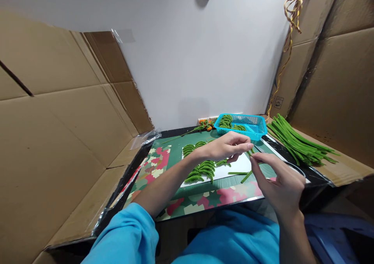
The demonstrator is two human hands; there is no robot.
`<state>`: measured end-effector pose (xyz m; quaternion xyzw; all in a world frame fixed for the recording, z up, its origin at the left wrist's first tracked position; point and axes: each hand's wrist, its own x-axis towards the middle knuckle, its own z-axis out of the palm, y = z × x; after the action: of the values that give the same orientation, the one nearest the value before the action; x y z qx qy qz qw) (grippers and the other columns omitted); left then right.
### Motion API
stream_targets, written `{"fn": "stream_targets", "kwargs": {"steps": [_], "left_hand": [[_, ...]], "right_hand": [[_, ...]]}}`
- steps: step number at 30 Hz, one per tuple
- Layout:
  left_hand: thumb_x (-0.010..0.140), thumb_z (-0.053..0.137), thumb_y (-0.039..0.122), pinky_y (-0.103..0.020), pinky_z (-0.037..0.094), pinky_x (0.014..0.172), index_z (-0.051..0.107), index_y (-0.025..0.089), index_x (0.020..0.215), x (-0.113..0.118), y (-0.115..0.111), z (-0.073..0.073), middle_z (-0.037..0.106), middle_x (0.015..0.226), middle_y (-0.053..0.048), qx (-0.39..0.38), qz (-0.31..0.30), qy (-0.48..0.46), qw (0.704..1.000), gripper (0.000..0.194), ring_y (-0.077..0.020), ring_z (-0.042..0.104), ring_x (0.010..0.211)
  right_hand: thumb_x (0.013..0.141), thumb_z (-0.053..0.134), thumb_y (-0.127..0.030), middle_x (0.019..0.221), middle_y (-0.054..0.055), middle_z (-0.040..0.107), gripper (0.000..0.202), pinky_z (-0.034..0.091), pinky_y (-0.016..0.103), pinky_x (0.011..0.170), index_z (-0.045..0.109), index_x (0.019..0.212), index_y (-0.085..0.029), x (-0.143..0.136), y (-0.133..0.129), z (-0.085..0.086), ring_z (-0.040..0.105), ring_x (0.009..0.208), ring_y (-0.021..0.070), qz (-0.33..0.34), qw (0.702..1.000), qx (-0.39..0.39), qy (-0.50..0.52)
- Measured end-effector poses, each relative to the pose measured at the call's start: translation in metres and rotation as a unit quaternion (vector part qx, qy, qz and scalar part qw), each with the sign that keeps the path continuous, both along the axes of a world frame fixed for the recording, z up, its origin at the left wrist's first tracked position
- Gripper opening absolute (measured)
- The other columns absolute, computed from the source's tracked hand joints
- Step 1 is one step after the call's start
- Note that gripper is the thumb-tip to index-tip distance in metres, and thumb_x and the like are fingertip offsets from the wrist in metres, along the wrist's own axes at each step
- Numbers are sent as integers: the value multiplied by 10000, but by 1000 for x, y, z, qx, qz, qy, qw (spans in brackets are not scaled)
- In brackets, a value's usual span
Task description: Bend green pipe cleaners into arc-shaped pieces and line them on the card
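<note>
Between the fingertips of both hands is a short green pipe cleaner (249, 153). My left hand (230, 145) reaches over the mat and pinches its upper end, while my right hand (277, 178) pinches it from the right. Fingers cover most of the piece. Curved green pipe cleaner pieces (206, 166) lie in rows on a white sheet (241, 164) under my left forearm. Straight cut pieces (246, 176) rest just left of my right hand.
A blue plastic basket (260, 131) at the back holds more curved pieces. Long green pipe cleaners (300, 143) are bundled at the right. An orange-flowered stem (209, 124) lies behind the green patterned mat (175, 194). Cardboard walls (73, 108) stand on both sides.
</note>
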<state>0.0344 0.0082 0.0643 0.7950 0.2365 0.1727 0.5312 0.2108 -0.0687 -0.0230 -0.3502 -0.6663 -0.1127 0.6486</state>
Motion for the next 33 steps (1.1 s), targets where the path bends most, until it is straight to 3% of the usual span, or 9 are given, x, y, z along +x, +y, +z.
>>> {"fn": "stream_targets", "kwargs": {"steps": [20, 33], "left_hand": [[1022, 605, 527, -231, 348, 467, 510, 191, 764, 1, -4, 1, 433, 585, 60, 91, 40, 11, 995, 434, -88, 421, 490], [1086, 499, 469, -278, 288, 582, 460, 192, 773, 1, -2, 3, 411, 703, 33, 235, 30, 60, 970, 419, -112, 358, 630]], "right_hand": [[971, 721, -80, 867, 8, 795, 131, 595, 226, 746, 713, 1016, -203, 0, 5, -6, 767, 724, 148, -41, 998, 7, -36], [969, 716, -61, 866, 19, 796, 153, 590, 238, 768, 701, 1054, -187, 0, 7, -10, 776, 717, 148, -38, 997, 20, -70]]}}
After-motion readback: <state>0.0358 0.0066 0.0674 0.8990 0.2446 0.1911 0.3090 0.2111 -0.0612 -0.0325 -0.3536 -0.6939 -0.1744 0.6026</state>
